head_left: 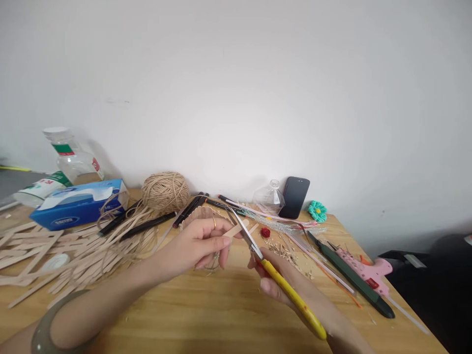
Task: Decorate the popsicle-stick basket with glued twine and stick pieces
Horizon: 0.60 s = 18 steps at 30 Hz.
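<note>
My left hand (pixel 204 241) pinches a wooden craft stick (pixel 236 229) between thumb and fingers, its rounded end pointing right. My right hand (pixel 278 275) is closed round a pair of scissors (pixel 289 290) with yellow handles. The metal blades point up and left and lie apart, at the end of the craft stick; whether they touch it I cannot tell. Behind my left hand, partly hidden, stands a round piece with a scalloped wooden edge (pixel 206 213). Small wood chips (pixel 283 250) and a red rose-shaped piece (pixel 265 232) lie just beyond my right hand.
Many craft sticks (pixel 84 265) cover the left side, near a blue tissue box (pixel 79 209) and a ball of twine (pixel 165 191). Along the wall are a phone (pixel 294 197), a small clear bottle (pixel 271 197) and a teal flower (pixel 317 211). A pink glue gun (pixel 368 270) lies right.
</note>
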{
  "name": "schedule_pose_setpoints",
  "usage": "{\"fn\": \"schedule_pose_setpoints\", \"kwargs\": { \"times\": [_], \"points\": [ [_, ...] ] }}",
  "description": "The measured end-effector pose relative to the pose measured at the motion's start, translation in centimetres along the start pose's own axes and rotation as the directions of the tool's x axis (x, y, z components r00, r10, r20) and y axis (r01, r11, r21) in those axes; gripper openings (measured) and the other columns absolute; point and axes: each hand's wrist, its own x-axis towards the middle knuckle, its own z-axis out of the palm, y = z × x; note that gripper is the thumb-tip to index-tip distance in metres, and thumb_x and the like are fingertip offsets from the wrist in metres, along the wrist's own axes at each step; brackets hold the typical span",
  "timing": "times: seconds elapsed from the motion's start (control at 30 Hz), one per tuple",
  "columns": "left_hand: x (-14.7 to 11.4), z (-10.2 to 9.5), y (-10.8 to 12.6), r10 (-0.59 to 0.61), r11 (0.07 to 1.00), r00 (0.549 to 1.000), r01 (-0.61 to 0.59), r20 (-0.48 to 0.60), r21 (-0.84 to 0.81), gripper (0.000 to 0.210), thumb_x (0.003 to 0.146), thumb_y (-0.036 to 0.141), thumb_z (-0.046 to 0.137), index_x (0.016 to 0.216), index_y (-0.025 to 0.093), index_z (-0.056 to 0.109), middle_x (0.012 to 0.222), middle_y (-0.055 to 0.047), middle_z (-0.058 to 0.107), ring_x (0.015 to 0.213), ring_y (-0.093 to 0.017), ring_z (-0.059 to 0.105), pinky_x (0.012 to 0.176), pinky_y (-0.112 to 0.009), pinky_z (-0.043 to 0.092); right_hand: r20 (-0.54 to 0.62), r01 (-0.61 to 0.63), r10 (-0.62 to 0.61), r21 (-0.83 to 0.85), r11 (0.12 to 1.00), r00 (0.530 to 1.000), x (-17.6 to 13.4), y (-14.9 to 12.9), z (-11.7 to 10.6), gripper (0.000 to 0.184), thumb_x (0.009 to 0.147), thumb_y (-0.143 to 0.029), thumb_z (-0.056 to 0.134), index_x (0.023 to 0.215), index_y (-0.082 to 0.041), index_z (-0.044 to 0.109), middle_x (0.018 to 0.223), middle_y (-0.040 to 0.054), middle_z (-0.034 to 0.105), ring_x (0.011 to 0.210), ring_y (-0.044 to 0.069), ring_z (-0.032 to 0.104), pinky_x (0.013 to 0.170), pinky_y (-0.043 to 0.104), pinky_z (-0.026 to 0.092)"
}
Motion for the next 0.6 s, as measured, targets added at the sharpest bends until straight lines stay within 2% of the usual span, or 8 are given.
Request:
{"fn": "schedule_pose_setpoints", "kwargs": {
  "times": [0.13, 0.33, 0.43, 0.53, 0.6],
  "points": [
    [-0.10, 0.16, 0.06, 0.015, 1.000, 1.000, -0.015, -0.002, -0.006, 0.027, 0.082, 0.041, 0.053, 0.088, 0.015, 0.055, 0.058, 0.002, 0.059, 0.036, -0.004, 0.030, 0.037, -0.020, 0.018, -0.133, -0.069, 0.046, -0.171, 0.983, 0.990, -0.08, -0.10, 0.49, 0.043, 0.071, -0.063, 0.056, 0.080, -0.022, 0.047, 0.076, 0.0025, 0.052, 0.071, 0.021, 0.047, 0.061, 0.032, 0.037],
    [-0.25, 0.50, 0.26, 0.013, 1.000, 1.000, -0.013, -0.019, 0.022, 0.024, 0.082, 0.040, 0.052, 0.085, 0.016, 0.052, 0.059, 0.003, 0.058, 0.035, -0.003, 0.027, 0.036, -0.020, 0.017, -0.190, -0.110, 0.061, -0.261, 0.959, 0.980, 0.04, 0.24, 1.03, 0.037, 0.074, -0.054, 0.059, 0.081, -0.022, 0.042, 0.072, 0.0005, 0.049, 0.065, 0.019, 0.043, 0.060, 0.032, 0.036],
    [-0.27, 0.52, 0.35, 0.010, 0.999, 1.000, -0.009, -0.026, 0.043, 0.025, 0.082, 0.041, 0.052, 0.087, 0.016, 0.053, 0.058, 0.004, 0.057, 0.036, -0.004, 0.027, 0.036, -0.020, 0.018, -0.182, -0.090, 0.043, -0.260, 0.961, 0.982, 0.01, 0.14, 0.86, 0.037, 0.074, -0.055, 0.058, 0.079, -0.022, 0.042, 0.071, 0.0004, 0.048, 0.064, 0.018, 0.042, 0.059, 0.031, 0.035],
    [-0.33, 0.31, 0.51, 0.004, 0.997, 1.000, -0.004, -0.003, 0.078, 0.025, 0.084, 0.040, 0.052, 0.086, 0.016, 0.056, 0.059, 0.003, 0.058, 0.037, -0.004, 0.028, 0.036, -0.019, 0.019, -0.124, -0.075, 0.051, -0.203, 0.976, 0.991, -0.15, -0.20, 0.46, 0.039, 0.072, -0.059, 0.056, 0.075, -0.023, 0.042, 0.070, 0.0009, 0.048, 0.065, 0.019, 0.043, 0.056, 0.030, 0.033],
    [-0.39, -0.07, 0.67, -0.005, 0.994, 1.000, 0.002, 0.031, 0.110, 0.028, 0.086, 0.041, 0.049, 0.091, 0.015, 0.060, 0.065, 0.001, 0.063, 0.038, -0.004, 0.035, 0.038, -0.018, 0.027, -0.077, -0.053, 0.042, -0.140, 0.989, 0.996, -0.25, -0.27, 0.13, 0.042, 0.071, -0.063, 0.055, 0.074, -0.023, 0.043, 0.072, 0.0014, 0.049, 0.067, 0.020, 0.045, 0.055, 0.029, 0.032]
  ]
}}
